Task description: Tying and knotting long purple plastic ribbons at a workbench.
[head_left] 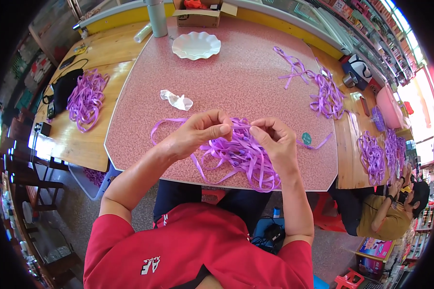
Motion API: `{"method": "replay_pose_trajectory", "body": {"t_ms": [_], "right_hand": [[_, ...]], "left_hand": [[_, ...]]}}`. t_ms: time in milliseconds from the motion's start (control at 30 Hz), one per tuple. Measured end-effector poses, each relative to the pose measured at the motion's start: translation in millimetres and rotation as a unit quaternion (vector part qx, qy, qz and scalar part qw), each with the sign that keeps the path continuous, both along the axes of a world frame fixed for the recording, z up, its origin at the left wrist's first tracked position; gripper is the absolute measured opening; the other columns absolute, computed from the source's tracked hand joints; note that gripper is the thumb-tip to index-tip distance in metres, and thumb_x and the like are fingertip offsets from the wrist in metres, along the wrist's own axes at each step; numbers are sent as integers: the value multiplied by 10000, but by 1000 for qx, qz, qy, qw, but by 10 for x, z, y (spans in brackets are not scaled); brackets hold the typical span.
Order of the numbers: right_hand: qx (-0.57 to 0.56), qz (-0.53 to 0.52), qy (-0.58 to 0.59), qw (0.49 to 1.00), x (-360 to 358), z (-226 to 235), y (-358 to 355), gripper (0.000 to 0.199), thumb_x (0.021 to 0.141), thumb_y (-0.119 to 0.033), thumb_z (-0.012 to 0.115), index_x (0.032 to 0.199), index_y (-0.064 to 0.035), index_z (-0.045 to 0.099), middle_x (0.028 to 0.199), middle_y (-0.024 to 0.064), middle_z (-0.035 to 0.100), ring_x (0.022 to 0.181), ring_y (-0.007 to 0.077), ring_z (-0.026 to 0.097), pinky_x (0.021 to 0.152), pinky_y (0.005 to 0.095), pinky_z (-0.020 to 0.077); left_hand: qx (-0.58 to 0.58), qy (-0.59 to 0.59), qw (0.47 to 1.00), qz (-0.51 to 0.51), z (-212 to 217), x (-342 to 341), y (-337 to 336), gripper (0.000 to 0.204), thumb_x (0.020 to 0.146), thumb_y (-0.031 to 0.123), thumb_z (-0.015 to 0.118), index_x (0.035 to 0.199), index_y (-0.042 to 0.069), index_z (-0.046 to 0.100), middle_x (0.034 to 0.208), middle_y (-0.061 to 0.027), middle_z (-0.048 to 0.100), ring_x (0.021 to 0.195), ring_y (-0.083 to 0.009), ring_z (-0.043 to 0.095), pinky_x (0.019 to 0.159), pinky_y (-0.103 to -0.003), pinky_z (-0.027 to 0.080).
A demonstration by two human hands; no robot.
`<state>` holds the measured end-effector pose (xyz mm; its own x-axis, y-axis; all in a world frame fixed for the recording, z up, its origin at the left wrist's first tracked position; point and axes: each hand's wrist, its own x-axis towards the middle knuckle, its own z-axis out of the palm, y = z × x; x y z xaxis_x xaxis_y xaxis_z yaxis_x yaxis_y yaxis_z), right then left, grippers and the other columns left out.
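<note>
Head view: left hand (197,132) and right hand (273,139) pinch one thin purple satin ribbon (241,126) between fingertips, above the tangled purple ribbon pile (246,159) on the pink speckled table (236,82)

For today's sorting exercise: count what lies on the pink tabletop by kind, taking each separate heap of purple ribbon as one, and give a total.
Purple ribbon heaps: 2, one under the left hand and right hand at, one at the far right
White scalloped plate: 1
Crumpled white wrapper: 1
Small green round sticker: 1
Total: 5
</note>
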<state>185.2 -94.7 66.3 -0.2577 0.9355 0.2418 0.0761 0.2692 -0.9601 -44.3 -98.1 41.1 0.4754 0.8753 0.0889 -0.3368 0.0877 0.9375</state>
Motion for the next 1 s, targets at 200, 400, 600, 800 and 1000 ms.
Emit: {"method": "replay_pose_trajectory", "body": {"t_ms": [200, 400, 600, 800, 1000], "right_hand": [[-102, 0, 113, 988, -125, -117, -67, 106, 904, -42, 715, 1006, -30, 689, 842, -20, 645, 732, 18, 547, 632, 165, 417], [-24, -25, 65, 997, -124, -149, -57, 73, 935, -104, 694, 930, -31, 704, 798, -37, 631, 657, 1, 483, 571, 169, 361], [-181, 2, 89, 979, -54, -182, 30, 133, 939, -161, 697, 868, -50, 712, 680, -54, 587, 523, 14, 413, 456, 198, 289], [-191, -14, 163, 968, -212, -165, -36, 123, 941, -161, 684, 883, -53, 688, 681, -51, 565, 495, 12, 382, 440, 195, 271], [-156, -26, 256, 953, -352, -237, -157, 26, 965, -95, 610, 963, -73, 623, 785, -34, 579, 541, 13, 375, 468, 187, 292]], "left_hand": [[-87, -210, 972, 59, -43, 180, -43, 133, 951, 186, 681, 965, 62, 635, 1083, -68, 656, 1018, -128, 590, 896, -318, 467], [474, 270, 797, 258, 34, 249, 40, 150, 838, 115, 744, 936, 62, 643, 1083, -56, 667, 1050, -247, 610, 890, -378, 467], [589, 371, 688, 206, 199, 239, 43, 167, 786, 74, 739, 901, 78, 618, 1031, -67, 640, 1064, -293, 607, 841, -429, 448], [551, 341, 715, 262, 92, 298, -35, 182, 818, 72, 728, 939, 72, 592, 1119, -105, 593, 1100, -283, 591, 888, -401, 455], [233, 118, 944, 201, -64, 357, -108, 139, 953, 161, 646, 1032, 69, 578, 1249, -94, 541, 1127, -194, 559, 976, -366, 436]]}}
